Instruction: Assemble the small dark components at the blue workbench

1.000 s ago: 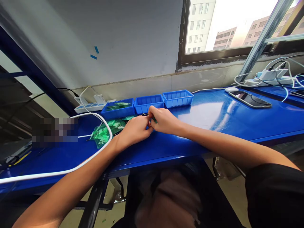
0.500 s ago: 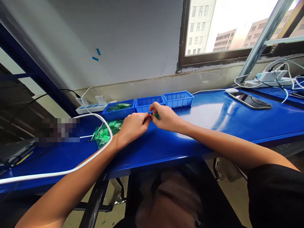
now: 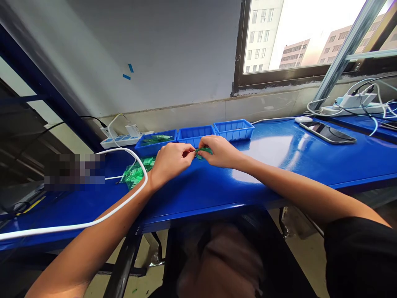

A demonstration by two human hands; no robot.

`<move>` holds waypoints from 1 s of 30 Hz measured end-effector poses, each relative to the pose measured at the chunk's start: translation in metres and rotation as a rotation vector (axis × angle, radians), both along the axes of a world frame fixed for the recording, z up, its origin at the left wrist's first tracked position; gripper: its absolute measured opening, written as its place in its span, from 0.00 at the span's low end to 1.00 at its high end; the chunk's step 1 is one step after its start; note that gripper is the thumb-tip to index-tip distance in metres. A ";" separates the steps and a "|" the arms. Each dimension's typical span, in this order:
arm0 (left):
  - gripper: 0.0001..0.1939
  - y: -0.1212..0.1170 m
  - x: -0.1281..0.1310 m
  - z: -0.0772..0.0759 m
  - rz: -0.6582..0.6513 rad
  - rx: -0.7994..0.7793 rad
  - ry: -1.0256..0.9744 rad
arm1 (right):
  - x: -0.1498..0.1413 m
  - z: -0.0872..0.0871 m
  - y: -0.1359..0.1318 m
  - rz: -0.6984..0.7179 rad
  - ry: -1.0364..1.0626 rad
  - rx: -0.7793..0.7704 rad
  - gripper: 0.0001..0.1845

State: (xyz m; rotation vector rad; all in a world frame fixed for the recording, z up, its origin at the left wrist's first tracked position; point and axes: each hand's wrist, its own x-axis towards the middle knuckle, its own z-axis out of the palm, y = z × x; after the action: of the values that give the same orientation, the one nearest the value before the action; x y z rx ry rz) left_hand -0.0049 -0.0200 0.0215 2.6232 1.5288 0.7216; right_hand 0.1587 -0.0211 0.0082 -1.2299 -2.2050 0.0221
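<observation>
Over the table, just in front of the blue bins, both my hands meet fingertip to fingertip. Between them shows a small green plastic piece [image 3: 203,154], crinkled and shiny; its exact kind is too small to tell. My right hand [image 3: 221,151] is closed on it, thumb and fingers pinched. My left hand [image 3: 173,159] pinches at its left edge, with the thumb against the index finger. Behind the left wrist lies a green plastic bag [image 3: 135,176] of pale green pieces, partly covered by my forearm.
Along the wall stand a left blue bin [image 3: 156,147] with green pieces in it, a middle blue bin [image 3: 195,131] and a right blue bin [image 3: 235,130]. A white cable [image 3: 93,223] arcs across my left forearm. A phone [image 3: 328,132] lies on the blue table [image 3: 310,161] at right.
My right fingers have closed down further on the green piece, and more of it shows beneath them. The left hand has shifted slightly left. Little else differs.
</observation>
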 end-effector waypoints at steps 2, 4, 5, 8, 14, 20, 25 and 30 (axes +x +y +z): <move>0.15 0.000 0.000 0.001 -0.005 -0.008 -0.012 | 0.000 0.001 0.000 0.022 0.019 -0.012 0.02; 0.15 0.000 -0.001 0.001 -0.008 -0.011 -0.016 | 0.001 0.003 0.000 0.033 0.037 -0.026 0.02; 0.15 0.000 -0.001 0.002 -0.011 -0.010 -0.013 | 0.001 0.004 0.000 0.036 0.046 -0.036 0.02; 0.15 -0.001 -0.001 0.002 -0.009 0.003 -0.002 | 0.002 0.006 -0.001 0.050 0.078 -0.074 0.03; 0.14 0.000 -0.004 0.005 0.016 0.039 -0.044 | 0.006 0.009 0.002 0.071 0.178 -0.097 0.07; 0.14 -0.002 -0.003 0.005 0.015 0.023 -0.030 | 0.005 0.008 0.003 0.033 0.286 -0.144 0.07; 0.14 -0.002 -0.001 0.001 -0.006 0.021 -0.014 | 0.003 0.003 0.004 0.023 0.261 -0.118 0.07; 0.14 -0.003 0.000 -0.001 -0.042 0.012 -0.004 | 0.000 0.000 0.001 0.020 0.178 -0.097 0.07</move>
State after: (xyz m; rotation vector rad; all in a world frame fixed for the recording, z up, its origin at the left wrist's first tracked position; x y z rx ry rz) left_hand -0.0053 -0.0233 0.0201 2.6522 1.4678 0.7355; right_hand 0.1583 -0.0197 0.0085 -1.2089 -2.0819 0.2398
